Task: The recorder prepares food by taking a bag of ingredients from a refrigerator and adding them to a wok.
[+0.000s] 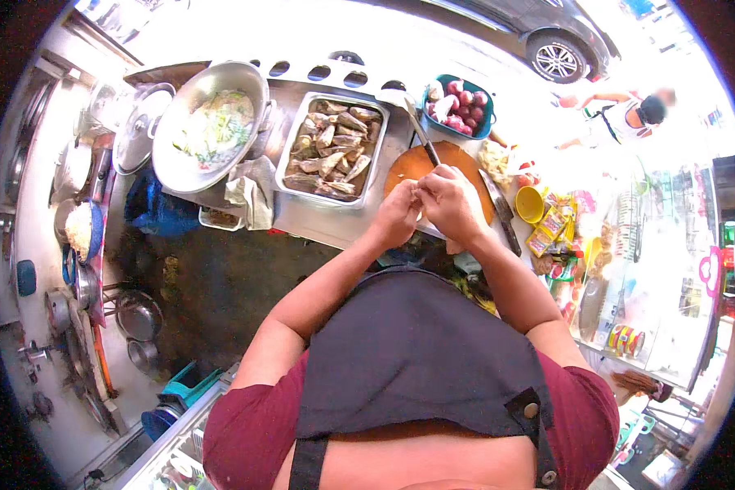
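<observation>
My left hand (pixel 398 211) and my right hand (pixel 450 199) meet at the fingertips over the front edge of a round wooden chopping board (pixel 404 160). A small pale piece seems to be pinched between them; it is too small to name. Beyond the fingers, a knife (pixel 422 131) lies with its dark handle on the board and its blade pointing away. Another knife (pixel 501 208) with a dark handle rests along the board's right side. Behind the board stands a teal basket (pixel 489 125) of red onions (pixel 463 104).
Left of the board is a metal tray (pixel 282 153) of fish pieces (pixel 334 147), then a large metal pan (pixel 165 147) with greens and a cloth (pixel 254 190). A yellow bowl (pixel 530 204) and seasoning packets (pixel 549 231) lie to the right. A person (pixel 625 119) is beyond the counter.
</observation>
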Demonstrator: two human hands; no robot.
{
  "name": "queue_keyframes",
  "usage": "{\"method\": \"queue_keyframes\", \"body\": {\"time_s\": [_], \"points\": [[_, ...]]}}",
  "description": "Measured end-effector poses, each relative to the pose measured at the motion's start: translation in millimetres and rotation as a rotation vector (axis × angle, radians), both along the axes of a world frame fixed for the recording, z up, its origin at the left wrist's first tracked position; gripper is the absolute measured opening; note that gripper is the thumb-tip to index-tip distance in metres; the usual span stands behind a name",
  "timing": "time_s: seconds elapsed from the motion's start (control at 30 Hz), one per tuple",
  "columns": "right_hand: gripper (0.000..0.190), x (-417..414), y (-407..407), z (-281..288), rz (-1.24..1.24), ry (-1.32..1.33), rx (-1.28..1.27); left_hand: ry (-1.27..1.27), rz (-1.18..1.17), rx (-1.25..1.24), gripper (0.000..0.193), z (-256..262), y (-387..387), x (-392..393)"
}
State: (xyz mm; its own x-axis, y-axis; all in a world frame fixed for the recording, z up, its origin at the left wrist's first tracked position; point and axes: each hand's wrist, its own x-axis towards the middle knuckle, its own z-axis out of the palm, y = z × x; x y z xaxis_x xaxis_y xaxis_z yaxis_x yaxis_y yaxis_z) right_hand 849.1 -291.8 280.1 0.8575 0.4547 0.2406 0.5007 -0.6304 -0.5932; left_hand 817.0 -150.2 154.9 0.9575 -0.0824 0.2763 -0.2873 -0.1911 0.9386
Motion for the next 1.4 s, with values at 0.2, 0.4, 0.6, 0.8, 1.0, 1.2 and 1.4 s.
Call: {"method": "queue_keyframes", "body": {"time_s": [0.2,0.4,0.6,0.8,1.0,1.2,1.4], "points": [[0.015,33,-28,-81,-0.092,0.253,-0.012,0.092,-0.101,0.113,0.014,-41,-4,22],[0.018,56,-40,-125,-0.258,0.811,0.341,0.217,-0.118,-0.022,0.019,-43,-5,35],[0.02,52,-45,-138,-0.376,0.875,0.522,0.165,-0.124,0.238,0.025,-54,1,36],[0.017,38,-35,-65,-0.049,0.374,0.214,0.279,-0.112,-0.01,0.022,-48,11,47],[0.02,53,-45,-72,-0.084,0.814,0.486,-0.097,0.091,0.277,0.029,45,10,40],[0.012,62,-40,-82,-0.013,1.095,0.538,-0.52,-0.023,0.476,0.023,56,16,25],[0.014,63,-38,-109,-0.122,0.956,0.302,-0.607,-0.154,0.732,0.021,66,21,26]]}}
